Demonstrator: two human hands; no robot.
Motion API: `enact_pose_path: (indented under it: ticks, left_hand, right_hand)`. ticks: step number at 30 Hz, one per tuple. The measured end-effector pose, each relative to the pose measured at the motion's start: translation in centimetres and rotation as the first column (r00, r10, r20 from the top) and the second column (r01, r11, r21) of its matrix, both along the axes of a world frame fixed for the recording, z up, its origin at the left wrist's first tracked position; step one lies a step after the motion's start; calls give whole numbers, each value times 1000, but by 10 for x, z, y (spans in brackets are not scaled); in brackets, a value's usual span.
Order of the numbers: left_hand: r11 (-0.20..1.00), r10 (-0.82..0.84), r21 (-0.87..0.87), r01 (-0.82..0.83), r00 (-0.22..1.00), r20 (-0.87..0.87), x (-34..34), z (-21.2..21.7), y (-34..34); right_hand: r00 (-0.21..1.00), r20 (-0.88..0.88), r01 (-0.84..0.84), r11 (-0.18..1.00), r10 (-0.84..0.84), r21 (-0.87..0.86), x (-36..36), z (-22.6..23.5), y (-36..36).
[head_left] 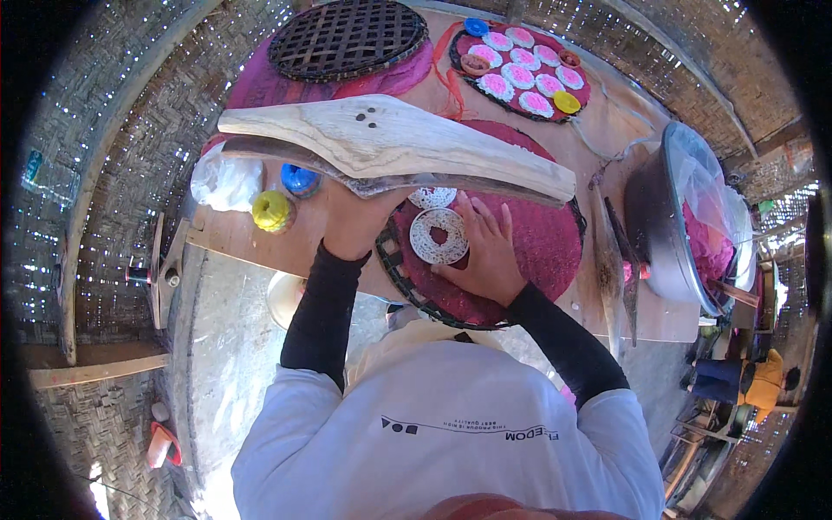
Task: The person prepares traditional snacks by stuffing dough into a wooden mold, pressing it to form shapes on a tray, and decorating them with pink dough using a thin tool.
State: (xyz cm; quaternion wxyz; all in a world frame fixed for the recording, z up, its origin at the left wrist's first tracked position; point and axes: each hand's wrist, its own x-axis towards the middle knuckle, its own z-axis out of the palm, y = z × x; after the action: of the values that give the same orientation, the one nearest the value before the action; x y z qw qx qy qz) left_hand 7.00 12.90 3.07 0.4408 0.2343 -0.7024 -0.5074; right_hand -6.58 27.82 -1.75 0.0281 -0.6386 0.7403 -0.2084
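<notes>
A white, dark-speckled ring [425, 249] is laid flat on a magenta cloth [542, 251], which is spread over a round tray [392, 260] near the front edge of the table [232, 238]. Its outline is circular, its surface is pitted with small openings, and its centre is pierced by a dark, roughly round hole. The right hand [488, 256] is placed at its right side, with the fingers fanned apart and the thumb set near the lower edge; whether the rim is gripped cannot be told. The left hand [357, 221] is partly covered by a pale, grained wooden bar [373, 134]; its finger spread and any hold cannot be told. A second speckled disc [433, 198] is also partly blocked by the bar. At left, a yellow fluted mould [273, 212], a blue container [300, 179] and a translucent plastic bag [225, 180] are grouped. Pink-centred white discs [525, 59] are arranged beyond. At right, pink material [706, 238] is contained in a large metal basin [663, 230]
</notes>
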Motion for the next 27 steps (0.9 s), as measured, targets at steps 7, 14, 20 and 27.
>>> enact_pose_path:
  ticks: [7,14,20,27]
  left_hand:
    - [989,-119,87,119,993,0,-8,7,-2]
    - [981,-108,153,117,992,-68,-17,5,-5]
    - [980,-166,100,174,983,-79,-31,9,1]
    - [937,-115,-337,94,992,-43,-60,5,19]
  right_hand:
    - [988,144,58,998,-53,-25,-2,1,3]
    - [937,81,343,939,-340,-25,-48,4,10]
    - [901,372,299,941,-223,-159,-63,-5,8]
    - [793,600,56,970,102,-239,-88,106,32]
